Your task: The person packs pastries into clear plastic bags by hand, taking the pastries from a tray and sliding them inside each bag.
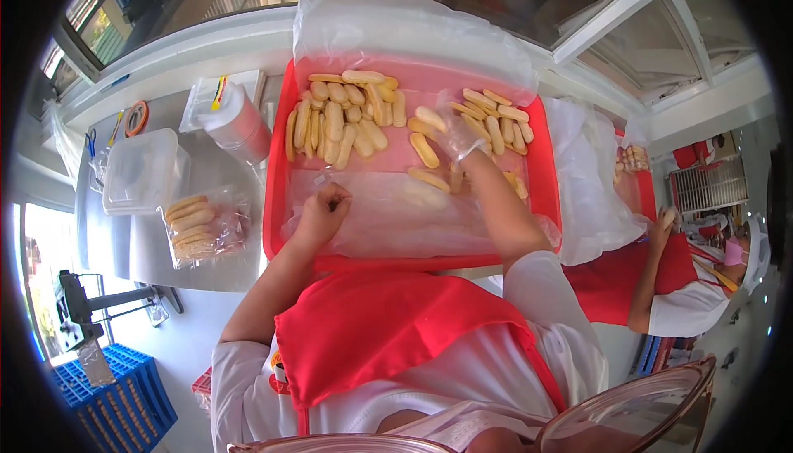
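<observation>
A red tray (277, 205) lined with clear plastic holds two groups of ladyfinger biscuits. The larger group (334, 123) lies at its back left, the other (500, 127) at the right. My left hand (326, 212) is over the tray's left front part, fingers curled at the edge of a clear plastic bag (388, 205) lying flat. My right hand (462, 141), in a clear plastic glove, is among the right-hand biscuits, its fingers at a pale biscuit (430, 118). A few loose biscuits lie just left of and below it.
At left are a packed bag of biscuits (198, 226), a clear plastic box (142, 170), a cylindrical container (235, 123), tape (137, 118) and scissors (90, 141). Plastic sheeting (591, 180) hangs right of the tray. A co-worker (661, 279) stands at far right by another red tray (645, 191).
</observation>
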`<state>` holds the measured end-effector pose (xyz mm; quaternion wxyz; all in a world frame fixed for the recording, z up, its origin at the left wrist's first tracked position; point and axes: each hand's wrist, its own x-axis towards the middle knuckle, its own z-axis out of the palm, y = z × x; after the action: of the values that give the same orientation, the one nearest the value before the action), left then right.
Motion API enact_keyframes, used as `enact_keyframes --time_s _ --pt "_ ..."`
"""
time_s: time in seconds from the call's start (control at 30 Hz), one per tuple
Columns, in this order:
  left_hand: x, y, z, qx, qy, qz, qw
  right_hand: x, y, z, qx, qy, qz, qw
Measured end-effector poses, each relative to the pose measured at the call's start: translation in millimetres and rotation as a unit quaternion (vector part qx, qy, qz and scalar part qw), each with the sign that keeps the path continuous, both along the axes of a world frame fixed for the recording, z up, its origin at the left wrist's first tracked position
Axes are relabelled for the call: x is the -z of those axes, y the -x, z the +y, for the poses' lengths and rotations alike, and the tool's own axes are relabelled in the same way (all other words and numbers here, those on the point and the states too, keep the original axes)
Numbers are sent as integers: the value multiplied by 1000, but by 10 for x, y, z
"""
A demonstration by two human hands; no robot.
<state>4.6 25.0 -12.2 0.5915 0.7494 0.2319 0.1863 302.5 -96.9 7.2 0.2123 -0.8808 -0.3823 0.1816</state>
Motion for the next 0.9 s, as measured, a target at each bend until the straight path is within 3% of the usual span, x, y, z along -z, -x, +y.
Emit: enact_keyframes --time_s 0.03,0.17,0.27,0.37,0.47,0.57,0.67,0.77,0.9 --pt "-5 -8 -7 0 5 -2 1000 -90 56 -1 -7 66 -14 998" --pt "-105 -18 -25 -1 -11 16 1000 -46 86 -89 -103 141 -130 976" --pt "-88 -3 -1 -2 20 34 999 123 5 -168 -147 27 -205 967" --pt "-98 -7 -17 -10 19 18 1000 324 -100 -197 -139 -60 -185 971" --pt "-79 -9 -9 -10 20 18 1000 95 61 -196 6 -14 -81 997" --pt "-38 -7 8 -3 27 25 999 -354 250 -164 43 57 -19 997" --pt "-73 6 -2 -3 26 27 999 -45 136 -175 -40 21 -168 985" --pt "-56 -6 -4 -9 16 12 1000 296 -110 -183 -88 -4 -223 971" --pt "-74 -1 -7 -12 6 1 1000 113 -33 -164 -52 -22 -112 992"
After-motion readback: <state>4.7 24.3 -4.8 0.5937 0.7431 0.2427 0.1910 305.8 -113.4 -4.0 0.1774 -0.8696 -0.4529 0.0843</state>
